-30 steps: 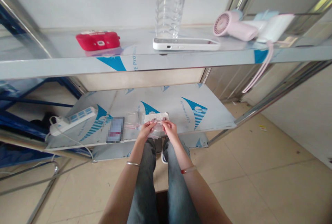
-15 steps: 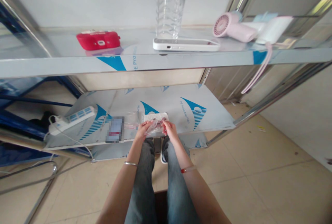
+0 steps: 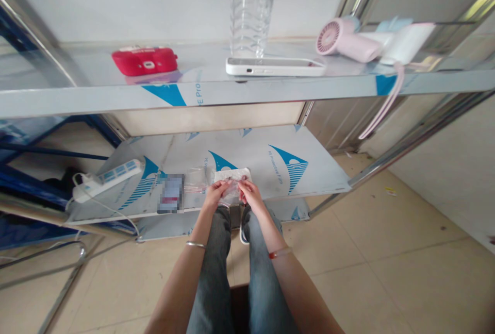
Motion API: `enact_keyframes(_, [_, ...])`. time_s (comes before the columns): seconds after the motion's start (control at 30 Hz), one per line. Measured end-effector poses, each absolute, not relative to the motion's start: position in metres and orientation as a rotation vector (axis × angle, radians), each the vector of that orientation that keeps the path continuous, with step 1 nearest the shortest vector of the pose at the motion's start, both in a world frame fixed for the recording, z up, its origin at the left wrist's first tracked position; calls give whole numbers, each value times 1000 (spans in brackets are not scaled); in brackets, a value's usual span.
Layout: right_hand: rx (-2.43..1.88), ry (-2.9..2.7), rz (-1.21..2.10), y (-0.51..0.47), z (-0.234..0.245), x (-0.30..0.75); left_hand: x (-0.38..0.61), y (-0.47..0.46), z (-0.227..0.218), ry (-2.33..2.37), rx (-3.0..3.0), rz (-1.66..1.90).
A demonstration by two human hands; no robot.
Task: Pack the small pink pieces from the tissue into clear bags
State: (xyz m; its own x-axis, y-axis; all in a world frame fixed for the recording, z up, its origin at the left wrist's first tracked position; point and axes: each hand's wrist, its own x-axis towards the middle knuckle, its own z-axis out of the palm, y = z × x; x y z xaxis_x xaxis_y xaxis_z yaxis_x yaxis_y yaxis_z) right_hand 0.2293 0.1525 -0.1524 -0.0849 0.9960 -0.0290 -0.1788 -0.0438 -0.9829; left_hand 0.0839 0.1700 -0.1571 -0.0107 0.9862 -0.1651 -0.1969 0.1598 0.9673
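Observation:
My left hand [image 3: 215, 194] and my right hand [image 3: 250, 194] meet over the front edge of the lower steel shelf [image 3: 317, 169]. Both pinch a small clear plastic bag [image 3: 231, 193] between them; its contents are too small to make out. Just behind it lies a white flat packet [image 3: 232, 174]. Another clear bag [image 3: 196, 179] lies to the left of my hands, beside a blurred card [image 3: 171, 193]. My knees in jeans are below the hands.
A white power strip [image 3: 106, 177] with its cable lies at the shelf's left end. On the upper shelf [image 3: 77, 94] sit a red case [image 3: 145, 61], a white phone [image 3: 275, 66], a clear water bottle [image 3: 250, 9] and a pink handheld fan [image 3: 348, 40]. Tiled floor spreads to the right.
My hands have stayed at the shelf's front edge, working the small clear bag between their fingers. The right hand has closed in slightly toward the left.

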Motion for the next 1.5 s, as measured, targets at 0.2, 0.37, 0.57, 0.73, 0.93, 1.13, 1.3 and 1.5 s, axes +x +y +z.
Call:
enact_keyframes(0.2, [-1000, -957, 1450, 153, -148, 230, 82, 170, -160, 1131, 913, 1181])
enact_keyframes(0.37, [-970, -778, 1465, 155, -147, 232, 82, 170, -162, 1048, 912, 1131])
enact_keyframes(0.57, [-1055, -691, 1433, 156, -144, 236, 83, 172, -162, 1022, 882, 1221])
enact_keyframes(0.73, [-1104, -764, 1371, 156, -147, 234, 83, 171, -161, 1048, 903, 1258])
enact_keyframes(0.93, [-1174, -856, 1229, 158, -154, 233, 84, 169, -160, 1183, 1013, 1254])
enact_keyframes(1.13, [-1227, -960, 1316, 155, -151, 232, 85, 171, -162, 1292, 1025, 1356])
enact_keyframes(1.3, [-1141, -1333, 1587, 148, -152, 229, 83, 170, -159, 1366, 1007, 1536])
enact_keyframes(1.5, [-1127, -1235, 1464, 154, -162, 228, 85, 170, -158, 1295, 964, 1517])
